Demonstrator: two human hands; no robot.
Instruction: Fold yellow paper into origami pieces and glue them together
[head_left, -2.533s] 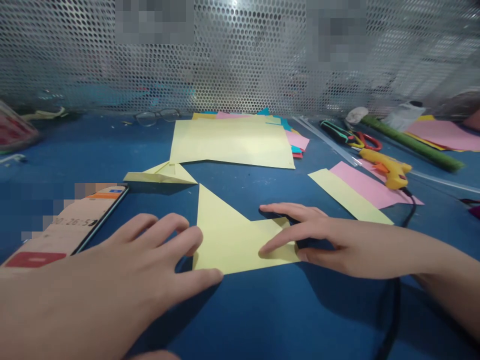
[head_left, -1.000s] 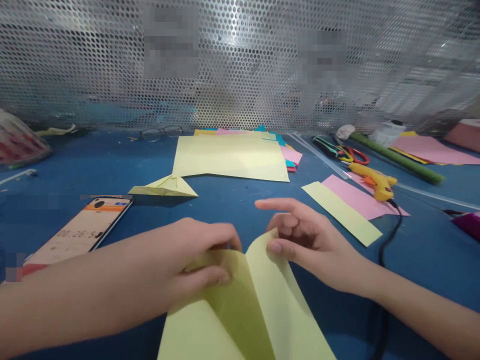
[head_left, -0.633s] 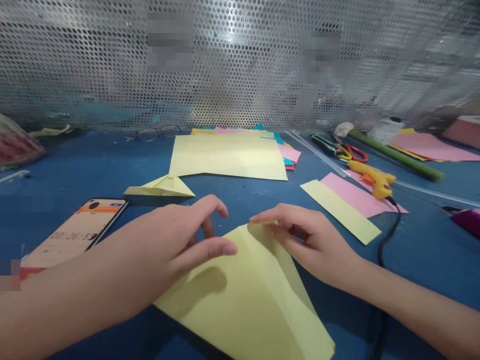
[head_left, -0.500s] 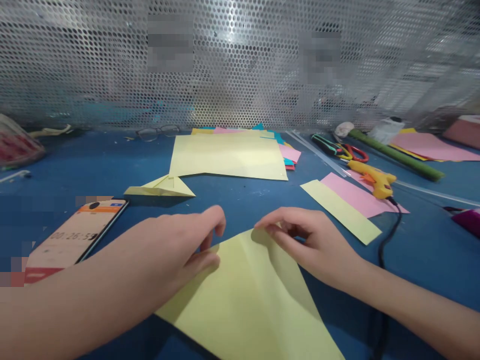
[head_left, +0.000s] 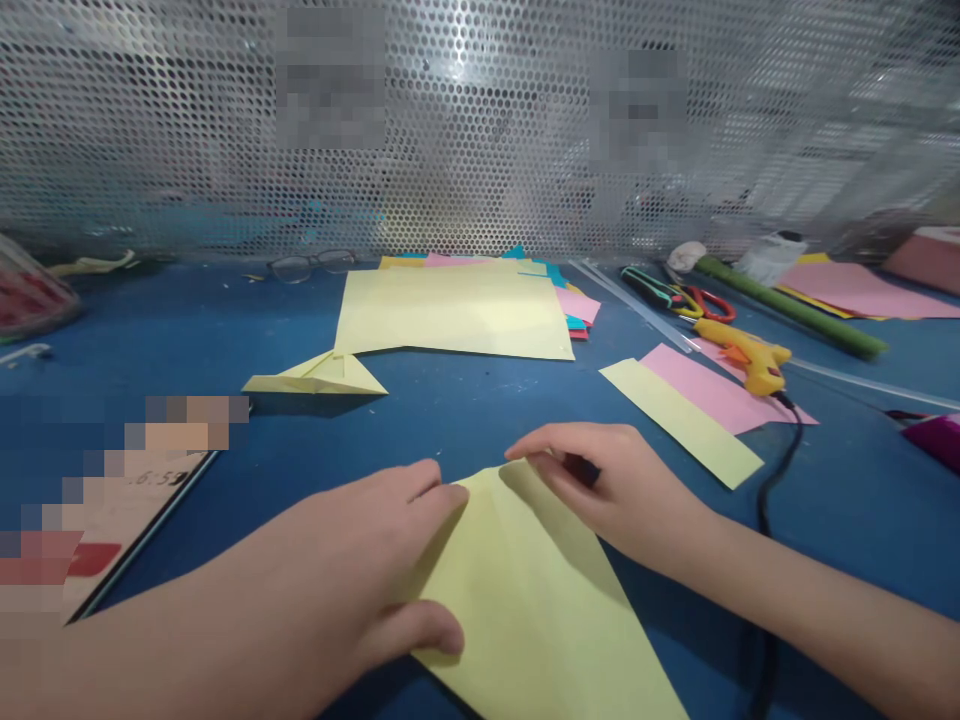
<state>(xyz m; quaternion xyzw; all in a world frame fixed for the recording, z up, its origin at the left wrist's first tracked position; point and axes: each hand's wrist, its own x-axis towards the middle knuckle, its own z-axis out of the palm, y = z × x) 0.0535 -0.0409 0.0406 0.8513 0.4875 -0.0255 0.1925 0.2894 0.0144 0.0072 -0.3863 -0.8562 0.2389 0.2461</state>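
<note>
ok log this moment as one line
left hand flat on folded yellow sheet | right hand pinching its top edge | sheet on blue table | glue gun untouched

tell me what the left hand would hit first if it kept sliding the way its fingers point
The left hand points up and to the right across the yellow folded sheet. Going straight on, it would most likely meet the right hand first, whose fingers rest at the sheet's far tip. Depth is hard to judge here.
</note>
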